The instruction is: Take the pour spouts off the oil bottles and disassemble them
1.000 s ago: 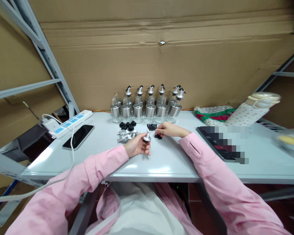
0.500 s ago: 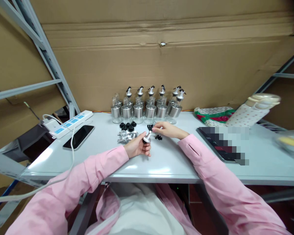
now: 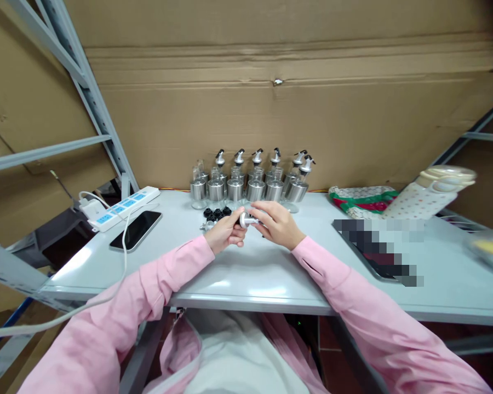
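Observation:
My left hand (image 3: 227,232) is closed around a silver bottle pourer (image 3: 246,220), which lies on its side with its spout toward the right. My right hand (image 3: 277,224) meets it at the spout end, its fingers bent around the tip. A small dark part shows at those fingertips, mostly hidden by them. Just beyond my left hand sit several black stoppers (image 3: 217,212). Silver pourer pieces (image 3: 207,225) show partly behind that hand. Glass bottles with steel sleeves (image 3: 235,190) stand in rows at the back; several in the rear carry silver pourers with black levers (image 3: 257,156).
A phone (image 3: 136,230) and a white power strip (image 3: 125,208) lie at the left, with a white cable crossing my left sleeve. To the right are a pixelated dark tablet-like device (image 3: 359,243), a patterned cloth (image 3: 353,201) and a dotted white cup (image 3: 425,194). Cardboard (image 3: 213,109) stands behind.
My right hand has come from the small black pieces to the pourer's spout. The pourer has tipped from upright to sideways in my left hand. The view has shifted slightly.

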Available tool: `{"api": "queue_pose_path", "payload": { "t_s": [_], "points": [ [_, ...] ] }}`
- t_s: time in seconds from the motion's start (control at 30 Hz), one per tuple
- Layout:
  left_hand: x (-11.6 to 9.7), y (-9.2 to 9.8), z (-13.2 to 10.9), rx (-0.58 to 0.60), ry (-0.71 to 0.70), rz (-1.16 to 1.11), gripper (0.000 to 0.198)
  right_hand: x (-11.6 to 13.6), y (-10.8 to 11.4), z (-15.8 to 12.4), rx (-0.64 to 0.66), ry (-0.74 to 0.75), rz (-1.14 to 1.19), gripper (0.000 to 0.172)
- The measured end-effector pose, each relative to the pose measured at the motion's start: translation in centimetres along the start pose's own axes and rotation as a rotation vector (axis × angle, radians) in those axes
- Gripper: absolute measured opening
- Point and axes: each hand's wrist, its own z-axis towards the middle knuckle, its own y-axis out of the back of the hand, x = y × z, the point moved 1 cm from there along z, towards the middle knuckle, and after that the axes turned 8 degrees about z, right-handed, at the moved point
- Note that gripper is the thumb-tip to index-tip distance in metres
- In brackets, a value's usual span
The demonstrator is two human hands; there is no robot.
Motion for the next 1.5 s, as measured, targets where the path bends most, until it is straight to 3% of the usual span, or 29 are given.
{"api": "queue_pose_path", "payload": {
  "t_s": [0.33,0.5,0.6,0.67,0.83,0.97,1.1,1.2,1.3,1.5],
  "points": [
    [-1.2,0.5,-0.2,-0.157,-0.162,-0.02,0.044,1.1,-0.1,2.5,-0.101,-0.01,-0.138,0.022],
    [-0.5,0.7,0.0,-0.341,-0.359,0.231,0.05,1.7,-0.4,2.8,-0.127,-0.149,0.008,0.03],
    [-0.4,1.3,-0.2,-0.533,-0.538,0.59,0.051,2.1,-0.8,2.9,-0.142,-0.311,0.222,0.036],
    [-0.5,1.7,-0.5,-0.618,-0.723,0.848,0.05,2.3,-1.2,3.0,-0.142,-0.493,0.454,0.04],
    [-0.6,3.3,-0.8,-0.711,-1.174,1.382,0.047,2.6,-2.3,3.0,-0.071,-0.978,1.231,0.047],
    [-0.3,4.5,-0.2,-0.698,-1.307,1.588,0.041,2.9,-2.8,2.9,0.007,-1.221,1.704,0.05],
    [0.2,4.8,0.1,-0.693,-1.362,1.629,0.027,2.9,-2.7,2.8,0.045,-1.395,1.867,0.039],
    [0.6,4.7,0.2,-0.716,-1.29,1.607,0.023,2.6,-2.7,2.8,-0.038,-1.378,1.788,0.033],
    [0.8,4.5,0.2,-0.711,-1.218,1.554,0.023,2.3,-2.4,2.6,-0.133,-1.208,1.499,0.028],
    [0.6,4.0,-0.3,-0.679,-1.138,1.548,0.025,2.3,-1.5,2.1,-0.114,-0.91,1.077,0.013]
  ]
}}
